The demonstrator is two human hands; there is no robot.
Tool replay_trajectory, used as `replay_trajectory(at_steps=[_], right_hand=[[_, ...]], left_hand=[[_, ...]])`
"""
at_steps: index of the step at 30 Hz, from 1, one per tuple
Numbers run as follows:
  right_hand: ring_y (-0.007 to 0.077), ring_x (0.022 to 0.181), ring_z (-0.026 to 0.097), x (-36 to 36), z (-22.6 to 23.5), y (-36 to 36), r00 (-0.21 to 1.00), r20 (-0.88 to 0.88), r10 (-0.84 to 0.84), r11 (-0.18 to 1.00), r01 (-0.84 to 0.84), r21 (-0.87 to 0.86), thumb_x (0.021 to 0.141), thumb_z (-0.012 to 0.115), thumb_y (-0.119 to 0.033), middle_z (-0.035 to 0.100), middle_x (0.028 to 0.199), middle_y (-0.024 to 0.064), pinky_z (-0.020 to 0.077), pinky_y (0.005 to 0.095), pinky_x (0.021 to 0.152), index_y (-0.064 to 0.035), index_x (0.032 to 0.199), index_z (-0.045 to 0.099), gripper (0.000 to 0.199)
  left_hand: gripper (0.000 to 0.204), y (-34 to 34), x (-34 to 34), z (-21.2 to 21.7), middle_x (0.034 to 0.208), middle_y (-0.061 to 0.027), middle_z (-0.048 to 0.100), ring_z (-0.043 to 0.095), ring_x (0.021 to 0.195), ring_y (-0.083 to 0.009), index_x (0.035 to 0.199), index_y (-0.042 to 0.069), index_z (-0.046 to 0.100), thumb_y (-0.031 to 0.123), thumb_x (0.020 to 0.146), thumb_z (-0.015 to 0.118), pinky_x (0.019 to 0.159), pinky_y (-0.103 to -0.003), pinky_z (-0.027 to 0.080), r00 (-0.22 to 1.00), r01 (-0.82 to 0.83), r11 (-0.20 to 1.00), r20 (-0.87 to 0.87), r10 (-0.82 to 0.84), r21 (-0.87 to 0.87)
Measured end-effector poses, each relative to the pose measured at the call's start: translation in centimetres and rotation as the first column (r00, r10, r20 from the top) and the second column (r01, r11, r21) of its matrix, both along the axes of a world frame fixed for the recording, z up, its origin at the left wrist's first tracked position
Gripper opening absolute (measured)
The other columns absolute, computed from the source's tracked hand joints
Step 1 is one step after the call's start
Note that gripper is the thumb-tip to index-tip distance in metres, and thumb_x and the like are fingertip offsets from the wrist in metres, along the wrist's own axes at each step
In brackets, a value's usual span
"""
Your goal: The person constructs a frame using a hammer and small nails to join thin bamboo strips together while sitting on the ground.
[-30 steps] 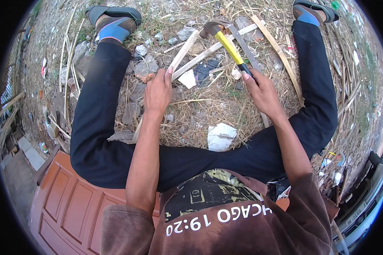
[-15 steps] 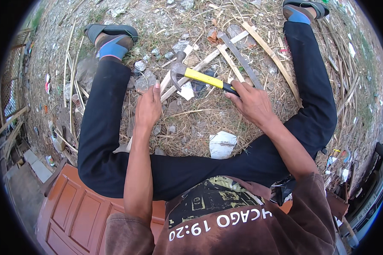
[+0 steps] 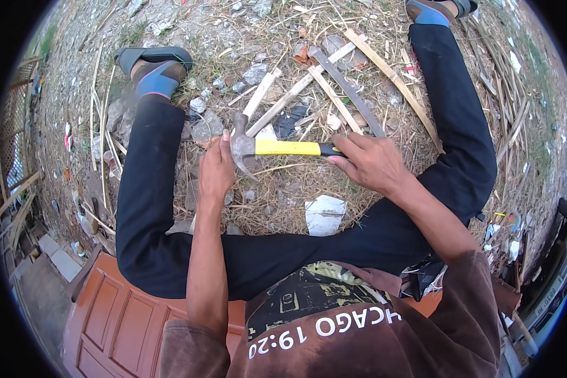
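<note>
A claw hammer (image 3: 288,148) with a grey metal head and a yellow-and-black handle lies nearly level between my hands. My right hand (image 3: 375,162) is closed around the black end of its handle. Close to the hammer head, my left hand (image 3: 216,169) is closed with the thumb pointing up; what its fingers hold is hidden. A short pale wooden strip (image 3: 261,94) runs toward that hand and passes out of sight behind the hammer head. Beside it a longer wooden strip (image 3: 309,80) slants across the ground.
A flat grey metal bar (image 3: 349,91) and a curved wooden strip (image 3: 394,77) lie beyond my right hand. A white broken piece (image 3: 325,215) rests near my lap. Stones and dry grass surround my outstretched legs. A reddish-brown panelled board (image 3: 123,315) is beneath me.
The hammer head has come down and to the left, beside my left thumb, and the handle has turned more level. My right hand still grips it; my left hand has barely moved.
</note>
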State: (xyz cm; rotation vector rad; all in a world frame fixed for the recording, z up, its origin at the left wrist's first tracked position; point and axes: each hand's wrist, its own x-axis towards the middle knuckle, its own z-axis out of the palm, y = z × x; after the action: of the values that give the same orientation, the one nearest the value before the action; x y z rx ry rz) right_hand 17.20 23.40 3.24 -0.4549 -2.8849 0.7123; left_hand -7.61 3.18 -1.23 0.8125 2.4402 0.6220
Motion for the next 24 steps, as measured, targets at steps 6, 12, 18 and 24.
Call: replay_trajectory(at_steps=[6,12,18,24], right_hand=[[0.0327,0.056,0.061,-0.4,-3.0,5.2,0.860,0.196,-0.470,0.847,0.503,-0.173,0.099,0.058,-0.037,0.059,0.065,0.0120,0.0462,0.0446,0.053,-0.0072,0.096,0.059,0.030],[0.0177,0.059,0.048,-2.2,-0.1,3.2,0.753,0.133,-0.644,0.577,0.592,-0.562,0.096,0.064,-0.039,0.049,0.064,0.0056,0.0405,0.0377,0.057,-0.0030,0.089,0.055,0.038],[0.0158,0.064,0.048,-1.4,-1.3,-0.1,0.792,0.200,-0.577,0.476,0.525,-0.705,0.098,0.062,-0.033,0.050,0.070,0.0065,0.0406,0.0368,0.060,-0.0006,0.092,0.055,0.034],[0.0146,0.063,0.046,-1.6,-2.3,-2.6,0.824,0.275,-0.496,0.343,0.477,-0.809,0.098,0.063,-0.032,0.047,0.069,0.0040,0.0391,0.0354,0.058,-0.0014,0.095,0.056,0.031]], left_hand=[[0.059,-0.7,0.5,0.0,0.071,-0.0230,0.062,0.061,0.069,-0.0441,0.087,-0.005,0.061,0.045,0.106,0.038,0.065,-0.052,0.043,0.999,-0.004,0.994,0.048,0.009,-0.105],[0.061,0.4,-1.7,1.5,0.054,0.0036,0.037,0.034,0.046,-0.0088,0.067,0.011,0.042,0.059,0.104,0.035,0.043,-0.029,0.028,0.783,-0.246,0.967,0.576,0.234,-0.060],[0.059,1.2,-1.3,2.0,0.053,0.0053,0.033,0.028,0.043,-0.0060,0.066,0.017,0.035,0.064,0.101,0.038,0.040,-0.024,0.023,0.653,-0.115,0.988,0.757,-0.004,0.104],[0.056,0.3,-1.3,0.4,0.057,0.0065,0.034,0.029,0.048,-0.0049,0.066,0.017,0.035,0.059,0.101,0.044,0.044,-0.024,0.022,0.630,-0.072,0.990,0.775,-0.047,0.118]])
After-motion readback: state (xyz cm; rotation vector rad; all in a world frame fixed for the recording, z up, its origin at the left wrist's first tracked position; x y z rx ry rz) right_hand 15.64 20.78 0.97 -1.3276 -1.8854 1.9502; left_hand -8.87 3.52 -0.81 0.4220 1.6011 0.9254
